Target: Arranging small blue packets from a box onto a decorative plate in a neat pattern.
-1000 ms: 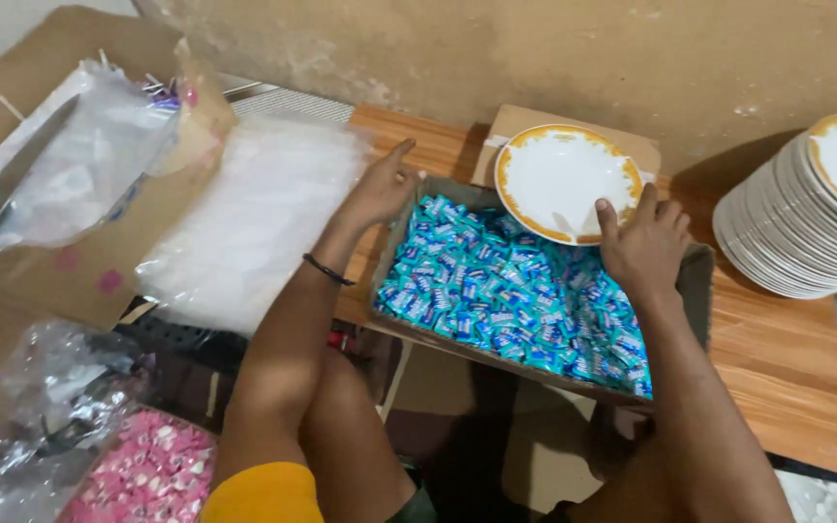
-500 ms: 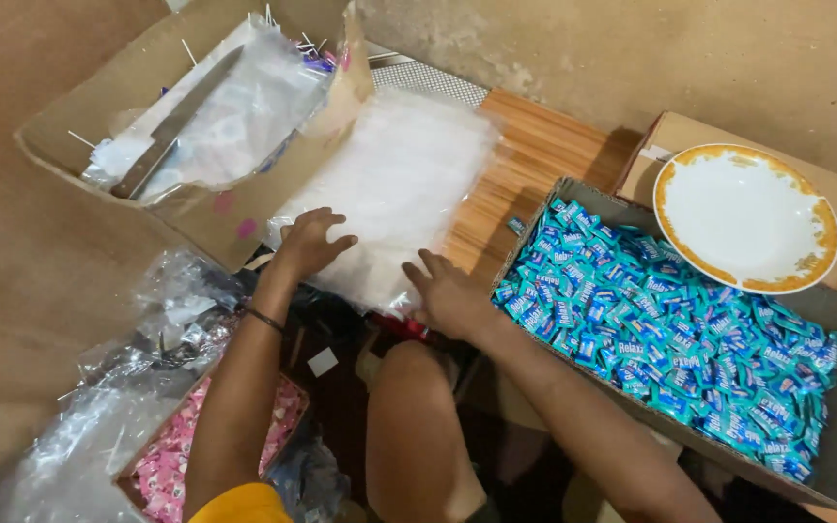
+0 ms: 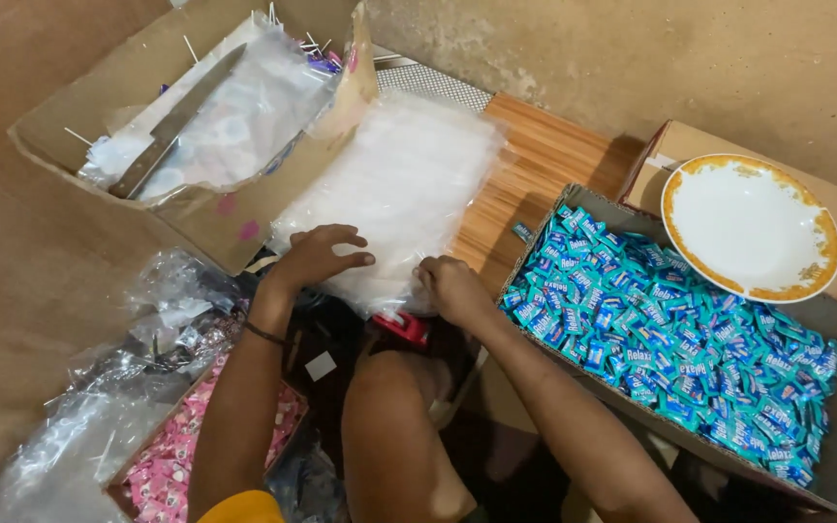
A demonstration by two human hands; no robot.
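My left hand (image 3: 317,254) lies flat with spread fingers on the stack of clear plastic bags (image 3: 394,194). My right hand (image 3: 449,288) pinches its near edge. Right of it, a cardboard box (image 3: 573,199) holds blue candy packets (image 3: 670,349).

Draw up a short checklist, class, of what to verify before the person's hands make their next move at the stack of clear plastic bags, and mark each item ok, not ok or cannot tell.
1. Left hand rests on the stack of clear plastic bags: ok.
2. Right hand is at the stack's near edge: ok.
3. A single bag is pinched free of the stack: cannot tell.
4. Box of blue wrapped candies stands open beside the right arm: ok.
5. Knife lies in the cardboard box, apart from both hands: ok.
6. White plate sits steady on its box: cannot tell.
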